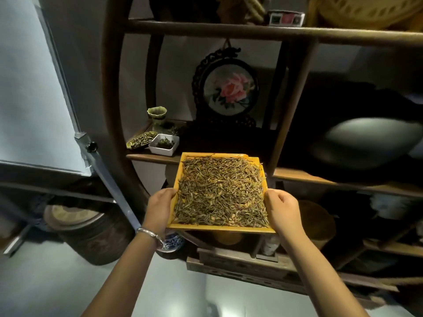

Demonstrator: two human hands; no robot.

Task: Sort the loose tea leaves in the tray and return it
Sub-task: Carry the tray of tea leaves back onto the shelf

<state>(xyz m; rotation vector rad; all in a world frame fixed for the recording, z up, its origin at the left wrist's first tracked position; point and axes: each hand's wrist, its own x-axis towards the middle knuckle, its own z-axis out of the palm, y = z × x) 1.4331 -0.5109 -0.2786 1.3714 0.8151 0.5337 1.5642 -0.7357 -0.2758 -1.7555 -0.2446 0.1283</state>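
I've got the tray (177,179) up in the air in front of the shelf unit (229,28), far edge just over the middle shelf (151,157), not resting on it as far as I can tell. My left hand (160,205) grips the left rim near the front corner, fingers curled over the edge; my right hand (282,208) grips the right rim the same way, knuckles up. Bracelet (148,233) on my left wrist.

Tea leaves (220,191) cover the whole tray floor in a thin, fairly even layer, a few strands riding up on the far rim. The tray tilts a little toward me.

Handling: the tray looks stiff, wood or lacquer, shallow walls, probably light. The leaves are dry, loose and brittle; they'll slide and spill with any tip or jolt. Best hold is both side rims, level, thumbs clear of the leaves. A one-handed hold risks tipping.

On the shelf left of the tray: white square dish (163,145) with greenery, small leaf-shaped dish (142,139) of tea, green vase (158,116), round framed rose picture (229,90). The landing spot behind the tray is dark and hard to read.
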